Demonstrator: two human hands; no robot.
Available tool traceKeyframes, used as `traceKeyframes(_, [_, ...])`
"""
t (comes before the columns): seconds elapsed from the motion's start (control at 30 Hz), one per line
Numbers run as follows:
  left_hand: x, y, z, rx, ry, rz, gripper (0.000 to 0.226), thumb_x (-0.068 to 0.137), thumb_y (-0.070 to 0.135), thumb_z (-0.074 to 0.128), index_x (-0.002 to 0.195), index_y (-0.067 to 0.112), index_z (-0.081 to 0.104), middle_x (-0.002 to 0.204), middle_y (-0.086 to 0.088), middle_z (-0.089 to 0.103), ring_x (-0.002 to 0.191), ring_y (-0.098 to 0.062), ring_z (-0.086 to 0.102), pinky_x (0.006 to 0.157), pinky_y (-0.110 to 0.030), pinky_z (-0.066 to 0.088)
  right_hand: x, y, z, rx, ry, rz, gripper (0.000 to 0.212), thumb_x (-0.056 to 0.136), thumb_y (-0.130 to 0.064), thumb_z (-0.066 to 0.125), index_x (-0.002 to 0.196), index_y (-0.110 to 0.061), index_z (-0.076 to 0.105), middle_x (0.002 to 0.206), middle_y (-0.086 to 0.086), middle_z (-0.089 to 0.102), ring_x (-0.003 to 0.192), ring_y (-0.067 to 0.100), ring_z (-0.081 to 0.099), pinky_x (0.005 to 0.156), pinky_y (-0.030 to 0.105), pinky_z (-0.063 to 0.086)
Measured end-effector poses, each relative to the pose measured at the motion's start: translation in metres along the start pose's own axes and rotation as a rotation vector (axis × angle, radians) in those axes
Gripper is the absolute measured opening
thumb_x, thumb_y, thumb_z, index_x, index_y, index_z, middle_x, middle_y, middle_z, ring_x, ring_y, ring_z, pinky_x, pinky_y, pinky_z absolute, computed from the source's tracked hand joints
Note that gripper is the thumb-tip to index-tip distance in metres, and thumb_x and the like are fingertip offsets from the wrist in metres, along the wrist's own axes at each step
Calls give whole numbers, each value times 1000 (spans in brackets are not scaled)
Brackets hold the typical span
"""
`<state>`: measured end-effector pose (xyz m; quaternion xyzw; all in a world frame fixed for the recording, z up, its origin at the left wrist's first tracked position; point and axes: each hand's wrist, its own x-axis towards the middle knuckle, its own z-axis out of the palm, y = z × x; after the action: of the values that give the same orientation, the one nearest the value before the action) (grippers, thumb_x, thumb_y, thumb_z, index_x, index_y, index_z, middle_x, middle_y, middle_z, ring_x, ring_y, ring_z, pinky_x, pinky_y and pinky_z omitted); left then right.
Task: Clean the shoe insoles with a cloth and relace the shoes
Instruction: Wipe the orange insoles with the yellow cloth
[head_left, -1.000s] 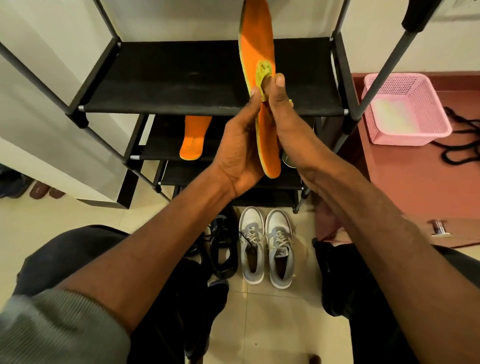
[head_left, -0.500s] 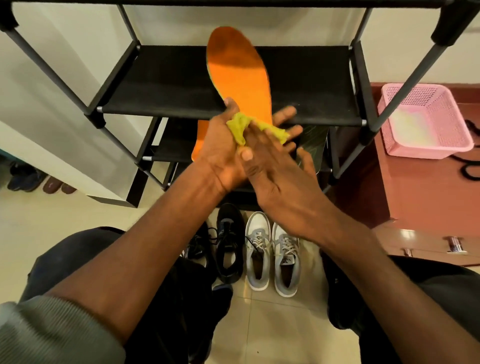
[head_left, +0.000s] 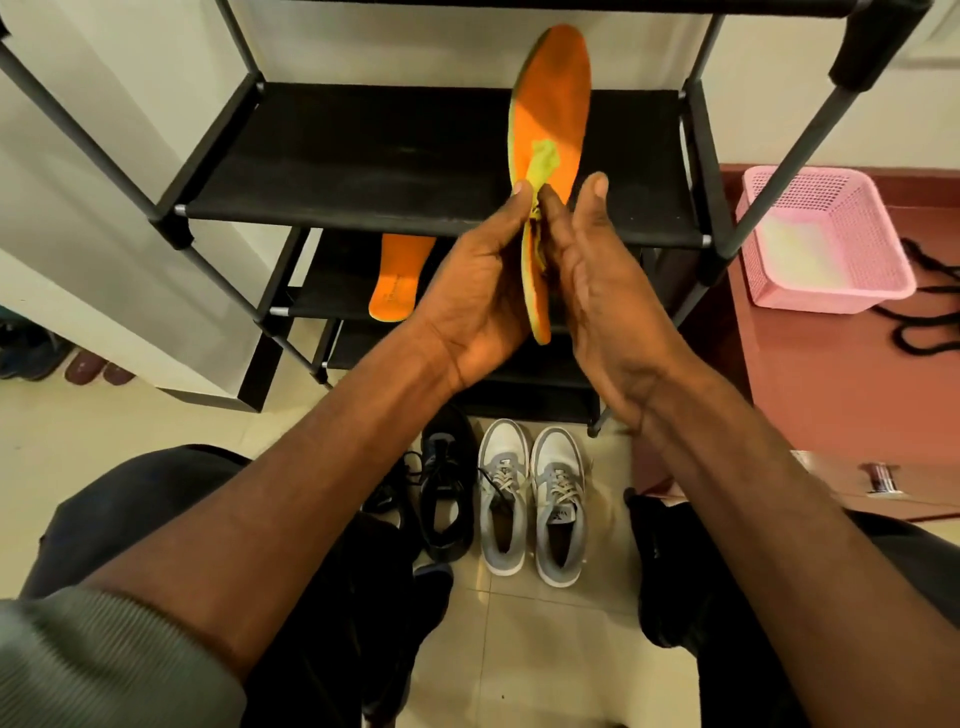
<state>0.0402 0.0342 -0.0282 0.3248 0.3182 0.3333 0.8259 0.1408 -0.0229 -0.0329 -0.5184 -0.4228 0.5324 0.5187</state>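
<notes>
Head view: left hand (head_left: 478, 291) grips an orange insole (head_left: 551, 124) upright in front of the black shoe rack (head_left: 395, 156), fingers clamped round its lower half. Right hand (head_left: 597, 280) presses a yellow-green cloth (head_left: 543, 163) on it, fingers pinching the cloth. Grey sneakers (head_left: 530, 499) on the floor below.

A single wide-angle view comes from the person's head, facing forward and steeply down. Both forearms reach away from the lens, close in the lower frame. The shoe rack (head_left: 431, 156) stands just ahead at the top; the floor (head_left: 498, 639) lies directly beneath, between the knees.
</notes>
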Motion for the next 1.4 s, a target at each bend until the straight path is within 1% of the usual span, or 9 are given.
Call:
traceKeyframes(0.1, [6, -5, -1, -37, 43, 20, 40, 109, 40, 40, 115, 12, 68, 101, -9, 74, 101, -23, 70, 84, -36, 59, 1, 0, 5, -114, -26, 69, 71, 102, -73, 11, 163, -40, 25, 170, -11, 25, 140, -4, 27, 115, 33, 18])
traceKeyframes(0.2, [22, 6, -9, -120, 140, 83, 35, 107, 37, 38, 102, 13, 63, 105, -11, 65, 122, -34, 58, 101, -42, 50, -5, 2, 20, -352, -57, 65, 71, 99, -77, 7, 163, -47, 14, 173, -12, 14, 159, 13, 9, 127, 49, 5])
traceKeyframes(0.27, [28, 19, -19, -165, 174, 84, 37, 107, 37, 38, 119, 11, 60, 134, -16, 63, 137, -36, 54, 116, -47, 41, -17, 7, 29, -472, -111, -30, 63, 104, -68, 5, 163, -47, 8, 173, -17, 8, 159, 7, 2, 129, 52, -4])
traceKeyframes(0.33, [29, 29, -27, -227, 152, 61, 46, 107, 35, 39, 140, 6, 53, 151, -20, 52, 135, -34, 54, 115, -48, 42, -31, 11, 32, -551, -148, -88, 61, 104, -67, 6, 163, -49, 6, 171, -25, 5, 155, -7, -2, 128, 45, -12])
traceKeyframes(0.53, [12, 20, -26, -205, 58, -30, 58, 107, 44, 40, 152, 6, 46, 147, -23, 52, 122, -33, 56, 113, -46, 42, -10, 17, 19, -849, -52, -144, 68, 102, -70, 3, 164, -43, 1, 170, -27, -6, 153, -10, -12, 126, 52, -15])
traceKeyframes(0.8, [-2, 11, -20, -201, -47, -23, 52, 110, 36, 37, 155, 9, 44, 134, -14, 63, 135, -31, 53, 117, -46, 41, 33, -3, -4, -810, 100, -131, 64, 106, -63, 6, 165, -40, 6, 173, -17, 6, 159, 5, 3, 125, 55, -14])
traceKeyframes(1.17, [28, 25, -34, -173, 147, 98, 66, 108, 57, 32, 151, 9, 46, 149, -22, 53, 130, -34, 55, 112, -47, 43, -26, 14, 22, -671, -207, -145, 64, 105, -62, 8, 165, -41, 7, 171, -27, -1, 152, -13, -8, 128, 42, -11])
traceKeyframes(1.27, [29, 29, -38, -214, 144, 83, 69, 106, 60, 35, 153, 10, 44, 153, -21, 50, 138, -34, 53, 103, -46, 51, -36, 20, 24, -674, -200, -205, 60, 108, -56, 13, 165, -39, 9, 170, -28, -1, 152, -13, -10, 128, 45, -11])
traceKeyframes(1.4, [25, 26, -33, -192, 93, 71, 66, 108, 56, 35, 152, 9, 44, 154, -23, 49, 138, -34, 53, 111, -49, 46, -30, 21, 22, -756, -157, -235, 60, 108, -57, 13, 165, -39, 7, 171, -24, -1, 153, -11, -9, 126, 45, -16])
